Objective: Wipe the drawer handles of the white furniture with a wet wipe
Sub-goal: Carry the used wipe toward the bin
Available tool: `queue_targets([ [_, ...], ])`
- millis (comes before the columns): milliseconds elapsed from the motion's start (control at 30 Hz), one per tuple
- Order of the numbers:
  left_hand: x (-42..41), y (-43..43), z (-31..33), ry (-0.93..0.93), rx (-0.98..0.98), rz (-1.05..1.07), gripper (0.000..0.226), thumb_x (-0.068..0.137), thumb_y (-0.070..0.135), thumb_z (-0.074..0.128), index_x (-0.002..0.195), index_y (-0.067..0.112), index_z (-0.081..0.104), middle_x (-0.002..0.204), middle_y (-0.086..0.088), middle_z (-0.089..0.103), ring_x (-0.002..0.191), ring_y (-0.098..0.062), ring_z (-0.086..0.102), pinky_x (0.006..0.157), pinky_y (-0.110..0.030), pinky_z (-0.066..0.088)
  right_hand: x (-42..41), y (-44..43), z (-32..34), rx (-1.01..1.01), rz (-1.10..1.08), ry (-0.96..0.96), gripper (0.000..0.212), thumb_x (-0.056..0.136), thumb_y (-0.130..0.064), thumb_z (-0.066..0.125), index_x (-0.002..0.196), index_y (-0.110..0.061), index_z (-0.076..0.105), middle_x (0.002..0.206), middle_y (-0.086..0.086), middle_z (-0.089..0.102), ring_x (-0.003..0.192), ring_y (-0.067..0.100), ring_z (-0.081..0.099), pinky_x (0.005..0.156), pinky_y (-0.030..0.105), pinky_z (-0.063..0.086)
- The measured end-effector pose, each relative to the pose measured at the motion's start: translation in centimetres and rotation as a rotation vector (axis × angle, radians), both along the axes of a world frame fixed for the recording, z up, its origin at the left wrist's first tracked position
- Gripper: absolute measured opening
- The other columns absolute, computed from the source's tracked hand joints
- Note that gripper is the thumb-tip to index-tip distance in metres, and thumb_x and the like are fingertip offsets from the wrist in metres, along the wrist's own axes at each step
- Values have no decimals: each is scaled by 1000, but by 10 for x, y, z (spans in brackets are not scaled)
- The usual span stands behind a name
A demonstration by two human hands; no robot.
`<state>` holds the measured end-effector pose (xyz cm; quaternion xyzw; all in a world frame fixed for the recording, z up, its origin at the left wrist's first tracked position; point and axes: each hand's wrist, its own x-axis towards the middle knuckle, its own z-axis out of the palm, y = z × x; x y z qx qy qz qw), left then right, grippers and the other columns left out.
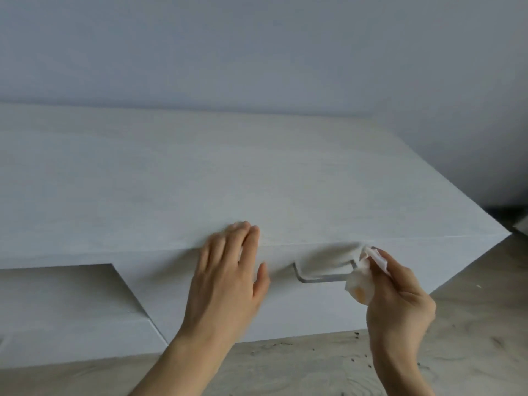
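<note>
A low white furniture unit (257, 172) fills the middle of the view. A thin metal drawer handle (320, 279) juts from its front at the right. My right hand (400, 298) pinches a crumpled white wet wipe (361, 281) around the handle's right end; the wipe shows an orange stain. My left hand (228, 275) lies flat with straight fingers on the top front edge of the unit, just left of the handle. The handle's right end is hidden by the wipe.
A lower white section (63, 310) of the unit is set back at the left. Light wooden floor (471, 324) with dark specks runs along the bottom and right. A pale wall (257, 52) rises behind. Something dark sits at the far right edge (505, 215).
</note>
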<state>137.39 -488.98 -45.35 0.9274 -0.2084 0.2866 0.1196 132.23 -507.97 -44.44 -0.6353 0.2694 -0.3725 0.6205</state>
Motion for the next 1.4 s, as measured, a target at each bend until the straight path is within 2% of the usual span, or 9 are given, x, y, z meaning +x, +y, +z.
queue_targets([
  [133,-14,19,60,219,148,-6,32,55,17,87,83,8,73,82,-7,67,69,-25,63,73,-32,45,-6,17,101,-8,159,68,31,84,-11,71,71,-38,76,87,-12,73,83,-4,65,62,4,46],
  [233,-17,43,146,374,216,47,35,39,11,93,61,14,67,58,-1,56,47,-20,54,45,-28,46,1,34,186,-32,305,174,23,84,-13,72,74,-34,73,75,-18,72,70,-8,64,57,6,47],
  [367,-12,89,287,419,308,109,40,28,9,95,54,19,66,50,6,52,40,-15,49,37,-24,38,13,64,315,-42,463,263,15,86,-22,70,76,-33,74,82,-12,73,75,1,66,71,19,52],
  [500,-25,153,448,487,309,237,26,59,20,90,81,21,75,75,4,68,65,-15,64,55,-27,49,33,114,443,-355,666,379,18,96,-25,56,92,-28,73,96,-3,68,86,12,62,63,11,41],
  [567,-36,191,506,511,281,349,25,97,24,55,120,19,65,115,0,66,103,-20,61,83,-30,45,38,152,500,-476,831,421,17,94,-26,58,94,-26,75,90,-4,71,82,8,63,60,10,42],
  [667,-64,253,561,531,225,494,35,106,29,34,132,20,54,128,1,59,115,-21,54,91,-30,39,39,227,556,-665,1082,486,16,89,-20,59,90,-17,75,87,-2,73,84,13,66,67,15,48],
  [800,-112,370,578,575,270,679,35,106,31,33,131,19,55,126,0,59,113,-21,54,91,-31,40,27,361,580,-834,1271,414,21,85,-9,54,89,-11,75,86,2,71,79,15,63,52,1,39],
  [1133,-245,725,584,915,136,958,30,106,30,37,119,16,60,121,-5,61,110,-23,58,85,-29,41,-42,783,558,-1020,1644,256,27,87,1,51,98,-9,74,103,4,71,86,14,62,56,0,38],
  [1400,-270,990,602,1087,142,1028,32,106,31,39,127,18,59,128,-7,59,117,-26,56,90,-29,42,-49,1040,575,-961,1677,364,31,91,-11,46,110,-9,71,113,8,68,107,25,61,92,29,49],
])
